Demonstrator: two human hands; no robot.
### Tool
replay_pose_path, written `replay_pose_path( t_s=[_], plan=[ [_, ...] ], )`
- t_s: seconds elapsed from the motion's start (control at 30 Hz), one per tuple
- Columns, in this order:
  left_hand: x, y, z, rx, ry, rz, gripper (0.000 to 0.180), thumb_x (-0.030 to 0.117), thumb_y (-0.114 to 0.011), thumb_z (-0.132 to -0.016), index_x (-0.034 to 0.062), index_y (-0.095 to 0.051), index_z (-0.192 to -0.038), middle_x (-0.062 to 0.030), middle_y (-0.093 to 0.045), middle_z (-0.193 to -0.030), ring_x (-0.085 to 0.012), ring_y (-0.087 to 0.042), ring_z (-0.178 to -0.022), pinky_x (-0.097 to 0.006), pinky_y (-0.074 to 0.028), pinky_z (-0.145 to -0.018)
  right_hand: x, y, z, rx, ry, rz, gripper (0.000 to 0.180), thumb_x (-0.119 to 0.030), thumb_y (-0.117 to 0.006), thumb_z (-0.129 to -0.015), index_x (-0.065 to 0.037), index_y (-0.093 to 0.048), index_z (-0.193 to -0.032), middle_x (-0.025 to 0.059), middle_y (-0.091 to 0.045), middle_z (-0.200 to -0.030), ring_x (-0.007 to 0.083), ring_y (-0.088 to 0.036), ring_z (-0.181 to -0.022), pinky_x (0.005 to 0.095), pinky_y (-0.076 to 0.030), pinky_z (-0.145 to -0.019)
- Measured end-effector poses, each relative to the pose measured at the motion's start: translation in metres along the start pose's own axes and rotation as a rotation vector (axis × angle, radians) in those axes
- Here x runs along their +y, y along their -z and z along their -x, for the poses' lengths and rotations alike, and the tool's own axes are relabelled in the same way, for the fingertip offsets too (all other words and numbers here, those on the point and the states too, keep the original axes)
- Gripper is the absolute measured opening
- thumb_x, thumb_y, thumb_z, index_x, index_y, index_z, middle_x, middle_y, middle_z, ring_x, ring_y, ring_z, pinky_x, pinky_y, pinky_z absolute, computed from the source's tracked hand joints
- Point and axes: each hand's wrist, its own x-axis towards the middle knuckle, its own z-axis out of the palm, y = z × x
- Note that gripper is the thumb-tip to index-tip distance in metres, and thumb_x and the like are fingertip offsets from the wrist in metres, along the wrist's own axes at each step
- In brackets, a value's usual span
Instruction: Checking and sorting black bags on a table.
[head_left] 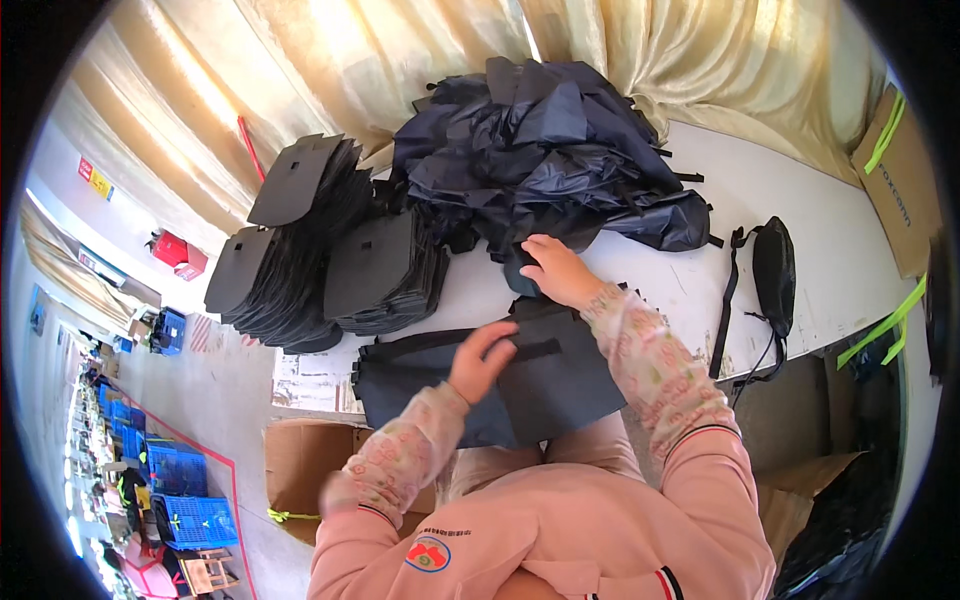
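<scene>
A flat black fabric bag piece [560, 395] lies across the table's near edge and hangs over my lap, with a strap across its upper part. My left hand [482, 362] is over its left middle, thumb and fingers apart, nothing held. Farther off, my right hand [556, 270] reaches left over a small dark flap [519, 276] at the piece's far edge, its fingers spread. Whether its fingertips press on the cloth is hard to see. Just beyond rises a large heap of dark crumpled fabric bags [550, 150].
Stacks of black stiff panels [370, 270] stand at the left of the white table [800, 180]. A black pouch with straps [772, 275] lies to the right. Cardboard boxes sit below at the left [310, 460] and upright at the right [900, 190]. A curtain [330, 60] hangs behind.
</scene>
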Motion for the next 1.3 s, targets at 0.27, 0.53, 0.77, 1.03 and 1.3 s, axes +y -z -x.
replay_pose_path(
  t_s=[0.27,0.53,0.77,1.03,1.3],
  plan=[
    [0.056,0.030,-0.034,-0.108,0.259,1.082,0.065,0.057,-0.040,-0.097,0.0066,-0.045,-0.138,-0.0119,-0.058,-0.123,-0.0247,-0.057,-0.114,-0.039,-0.044,-0.100,-0.118,0.044,0.069,-0.033,0.465,-0.494,0.047,-0.011,-0.068,-0.083,0.000,-0.052,-0.127,0.0189,-0.052,-0.127,0.0354,-0.051,-0.117,0.0399,-0.042,-0.099],
    [0.083,0.080,-0.026,-0.140,-0.119,0.791,0.022,0.016,-0.056,-0.097,0.0033,-0.059,-0.115,-0.0084,-0.066,-0.095,-0.0159,-0.063,-0.085,-0.033,-0.052,-0.081,-0.155,0.017,0.101,-0.111,0.678,-0.454,0.043,-0.009,-0.065,-0.081,0.001,-0.056,-0.122,0.0139,-0.054,-0.126,0.0304,-0.052,-0.117,0.0404,-0.041,-0.102],
    [0.086,0.116,0.028,-0.174,0.107,0.373,0.044,0.027,-0.059,-0.095,0.0045,-0.049,-0.132,-0.0044,-0.063,-0.102,-0.0117,-0.059,-0.090,-0.029,-0.047,-0.085,-0.145,0.042,0.086,0.020,0.630,-0.403,0.045,-0.007,-0.068,-0.079,0.001,-0.056,-0.121,0.0157,-0.054,-0.126,0.0324,-0.051,-0.120,0.0411,-0.041,-0.102],
    [0.114,0.100,0.040,0.001,-0.122,0.666,0.032,-0.001,-0.061,-0.088,0.0026,-0.054,-0.118,-0.0042,-0.063,-0.103,-0.0100,-0.061,-0.093,-0.024,-0.049,-0.084,-0.127,0.085,0.062,0.355,0.387,-0.161,0.032,-0.005,-0.068,-0.080,-0.002,-0.061,-0.111,0.0148,-0.060,-0.116,0.0354,-0.056,-0.109,0.0422,-0.045,-0.093],
    [0.150,0.047,0.018,-0.045,-0.195,0.884,0.029,0.006,-0.052,-0.094,-0.0002,-0.055,-0.122,-0.0061,-0.063,-0.105,-0.0124,-0.062,-0.095,-0.026,-0.050,-0.087,-0.207,0.098,0.074,0.323,0.414,0.082,0.058,-0.027,-0.080,-0.068,-0.009,-0.061,-0.119,0.0086,-0.055,-0.108,0.0258,-0.055,-0.095,0.0392,-0.043,-0.078]
  ],
)
